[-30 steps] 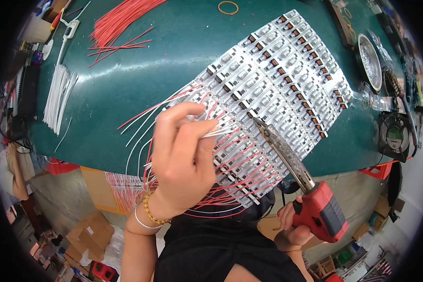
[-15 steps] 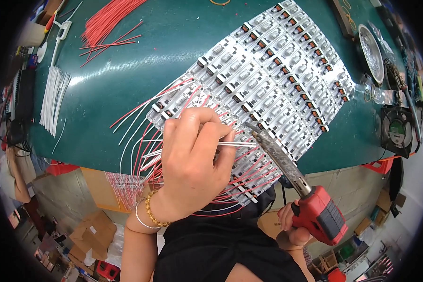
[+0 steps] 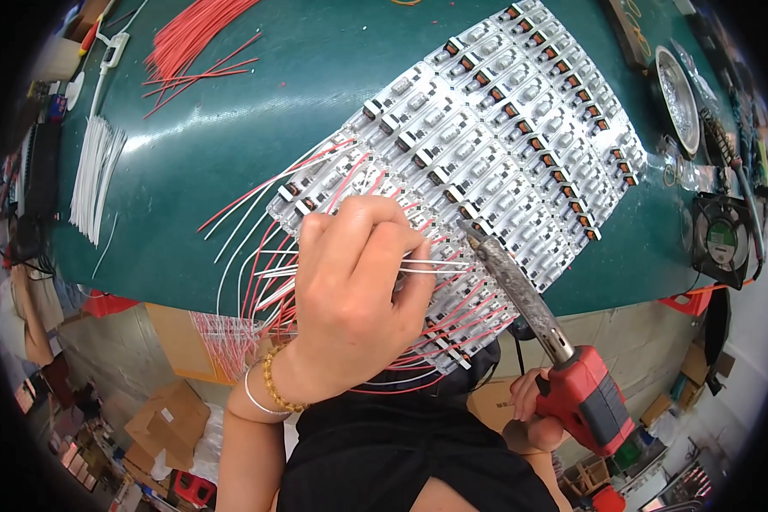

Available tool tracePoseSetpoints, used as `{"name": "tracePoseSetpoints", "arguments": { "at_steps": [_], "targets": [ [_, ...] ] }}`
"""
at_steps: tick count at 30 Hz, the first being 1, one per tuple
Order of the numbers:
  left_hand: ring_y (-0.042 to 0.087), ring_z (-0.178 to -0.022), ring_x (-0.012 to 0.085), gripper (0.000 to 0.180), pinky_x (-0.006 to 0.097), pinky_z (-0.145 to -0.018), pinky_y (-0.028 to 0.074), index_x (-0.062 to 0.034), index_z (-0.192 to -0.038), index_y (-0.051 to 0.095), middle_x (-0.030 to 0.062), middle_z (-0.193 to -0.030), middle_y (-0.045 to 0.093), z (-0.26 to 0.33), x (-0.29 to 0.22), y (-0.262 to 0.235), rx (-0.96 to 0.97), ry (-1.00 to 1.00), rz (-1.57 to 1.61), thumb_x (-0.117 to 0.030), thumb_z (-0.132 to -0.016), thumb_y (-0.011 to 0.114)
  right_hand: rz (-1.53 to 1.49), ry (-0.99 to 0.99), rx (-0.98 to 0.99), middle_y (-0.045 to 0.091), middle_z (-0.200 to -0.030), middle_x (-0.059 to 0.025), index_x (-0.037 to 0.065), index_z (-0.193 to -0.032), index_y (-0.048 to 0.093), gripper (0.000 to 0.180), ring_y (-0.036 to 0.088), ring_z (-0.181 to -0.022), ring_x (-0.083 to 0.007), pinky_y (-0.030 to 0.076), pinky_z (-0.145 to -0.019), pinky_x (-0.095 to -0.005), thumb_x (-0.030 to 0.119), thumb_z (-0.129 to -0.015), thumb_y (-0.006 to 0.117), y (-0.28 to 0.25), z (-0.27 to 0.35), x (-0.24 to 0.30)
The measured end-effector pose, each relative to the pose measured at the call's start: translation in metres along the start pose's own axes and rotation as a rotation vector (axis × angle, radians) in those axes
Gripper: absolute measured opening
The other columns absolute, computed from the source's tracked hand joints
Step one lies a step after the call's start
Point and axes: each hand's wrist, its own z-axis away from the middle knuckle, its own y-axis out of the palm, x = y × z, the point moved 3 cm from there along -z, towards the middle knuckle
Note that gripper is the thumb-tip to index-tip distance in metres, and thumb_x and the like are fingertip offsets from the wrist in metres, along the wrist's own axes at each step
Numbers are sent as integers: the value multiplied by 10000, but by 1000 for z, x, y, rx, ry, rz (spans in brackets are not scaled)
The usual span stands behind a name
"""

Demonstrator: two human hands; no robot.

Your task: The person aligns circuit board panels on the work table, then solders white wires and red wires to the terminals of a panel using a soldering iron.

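My left hand (image 3: 350,299) is closed in a pinch on white wires (image 3: 439,268), over the near part of a panel of small circuit modules (image 3: 486,128). Red and white wires (image 3: 246,243) run from the panel's near rows and fan out left of and below that hand. In my right hand (image 3: 535,418) is the red handle of a soldering iron (image 3: 520,294), held at the lower right. Its grey barrel slants up and left, and the tip is over the modules just right of the left fingertips. Whether the tip touches them I cannot tell.
On the green table (image 3: 256,171) lie a bundle of red wires (image 3: 192,38) and a bundle of white wires (image 3: 96,183). A round metal dish (image 3: 678,101) and a small black fan (image 3: 721,239) stand at the right. Cardboard boxes (image 3: 169,425) are below the table edge.
The soldering iron has shifted slightly right and down with my right hand. My left hand has barely moved and keeps its pinch on the white wires.
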Motion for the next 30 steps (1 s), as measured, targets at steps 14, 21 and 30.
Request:
{"name": "tracePoseSetpoints", "arguments": {
  "at_steps": [14, 21, 30],
  "targets": [
    [498, -705, 213, 211, 330, -671, 366, -32, -864, 631, 73, -886, 556, 6, 3, -5, 34, 24, 51, 38, -675, 693, -546, 71, 175, 426, -491, 36, -19, -1263, 442, 920, 433, -422, -116, 374, -482, -273, 715, -742, 629, 14, -27, 8],
    [501, -698, 249, 260, 353, -690, 398, -30, -912, 643, 89, -848, 549, -2, -8, -11, 228, -1, -73, 78, -676, 638, -513, 113, 196, 416, -488, 34, -21, -1251, 453, 884, 442, -425, -120, 386, -485, -272, 696, -763, 625, 11, -24, 16],
    [524, -683, 224, 194, 344, -667, 354, -23, -874, 619, 59, -753, 511, 2, -8, -5, 148, 42, -25, 66, -703, 634, -493, 125, 105, 422, -491, 38, -24, -1264, 452, 853, 437, -418, -114, 380, -453, -264, 673, -798, 611, 15, -26, 20]
  ]
}}
